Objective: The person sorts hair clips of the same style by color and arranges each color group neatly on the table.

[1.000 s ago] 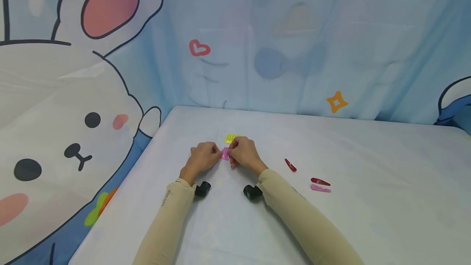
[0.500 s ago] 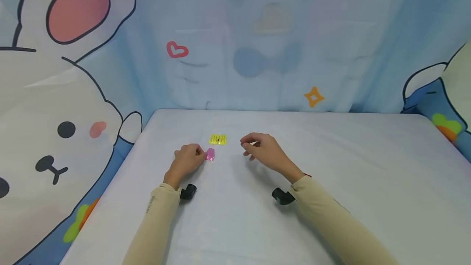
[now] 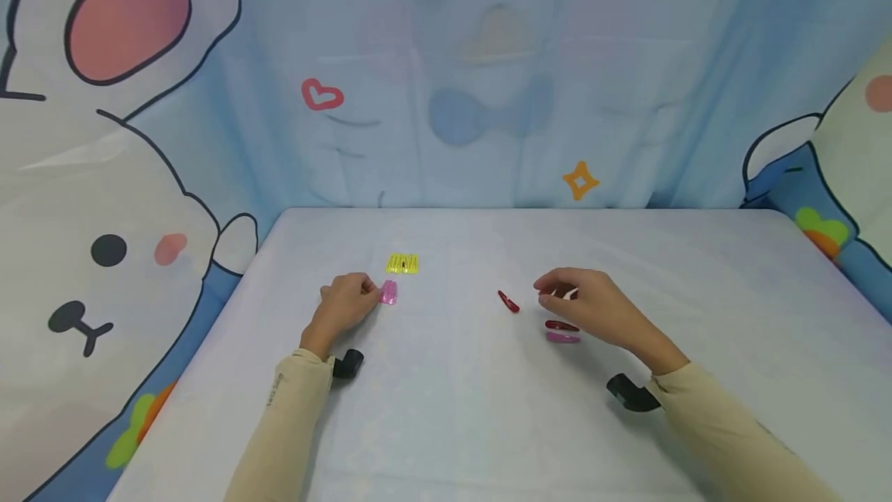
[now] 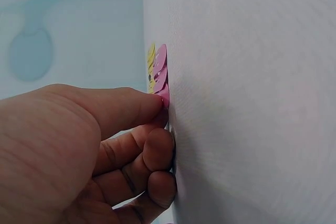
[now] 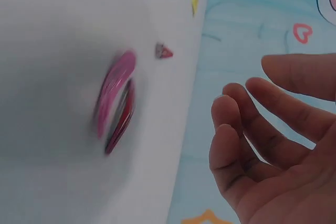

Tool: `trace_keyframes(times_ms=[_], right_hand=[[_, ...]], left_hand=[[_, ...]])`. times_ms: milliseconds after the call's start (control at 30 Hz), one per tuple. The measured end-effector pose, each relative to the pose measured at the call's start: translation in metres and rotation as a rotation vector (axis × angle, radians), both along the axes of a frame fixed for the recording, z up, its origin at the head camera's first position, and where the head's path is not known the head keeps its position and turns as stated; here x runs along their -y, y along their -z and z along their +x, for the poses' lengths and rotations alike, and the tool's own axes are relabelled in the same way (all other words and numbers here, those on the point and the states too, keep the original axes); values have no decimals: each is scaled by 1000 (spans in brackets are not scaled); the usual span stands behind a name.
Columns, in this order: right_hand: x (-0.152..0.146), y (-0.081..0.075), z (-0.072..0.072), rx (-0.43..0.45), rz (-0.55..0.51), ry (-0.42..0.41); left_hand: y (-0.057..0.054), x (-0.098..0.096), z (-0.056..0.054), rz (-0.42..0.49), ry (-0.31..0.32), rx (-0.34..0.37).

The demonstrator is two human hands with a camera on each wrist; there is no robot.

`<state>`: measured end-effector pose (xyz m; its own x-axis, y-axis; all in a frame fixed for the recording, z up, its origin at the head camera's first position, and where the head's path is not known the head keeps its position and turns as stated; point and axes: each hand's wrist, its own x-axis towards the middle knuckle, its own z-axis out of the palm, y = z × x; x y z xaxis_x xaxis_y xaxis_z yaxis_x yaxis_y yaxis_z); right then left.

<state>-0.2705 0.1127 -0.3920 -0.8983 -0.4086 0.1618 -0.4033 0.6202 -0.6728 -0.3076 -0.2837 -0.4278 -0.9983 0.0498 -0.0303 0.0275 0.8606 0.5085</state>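
Observation:
At the left of the table, my left hand (image 3: 344, 304) pinches the nearest of the pink hair clips (image 3: 389, 293) between thumb and fingers. In the left wrist view the thumb (image 4: 137, 109) lies on that clip, and more pink clips (image 4: 160, 66) overlap beyond it. My right hand (image 3: 584, 302) hovers over the table with relaxed, parted fingers and holds nothing. Below its fingertips lie a dark red snap clip (image 3: 561, 326) and a pink snap clip (image 3: 563, 338), side by side. Another red snap clip (image 3: 509, 301) lies slanted to their left.
Just behind the pink clips, yellow hair clips (image 3: 403, 263) form a row. The white tabletop (image 3: 446, 409) runs back to a blue printed curtain (image 3: 488, 153). Black wrist cameras (image 3: 348, 364) sit low beside both sleeves.
My right hand has left the pink clips and moved right, to above the loose red and pink snap clips. The left hand stays at the pink clips. The head view has turned right.

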Motion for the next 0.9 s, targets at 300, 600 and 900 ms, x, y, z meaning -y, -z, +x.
trace_keyframes(times_ms=[300, 600, 900], right_hand=[[-20, 15, 13, -18, 107, -49], [-2, 35, 12, -19, 242, -64], [4, 31, 12, -4, 322, -12]], left_hand=[[0, 0, -2, 0, -3, 4], [-2, 0, -1, 9, -5, 15], [0, -1, -2, 6, -11, 23]])
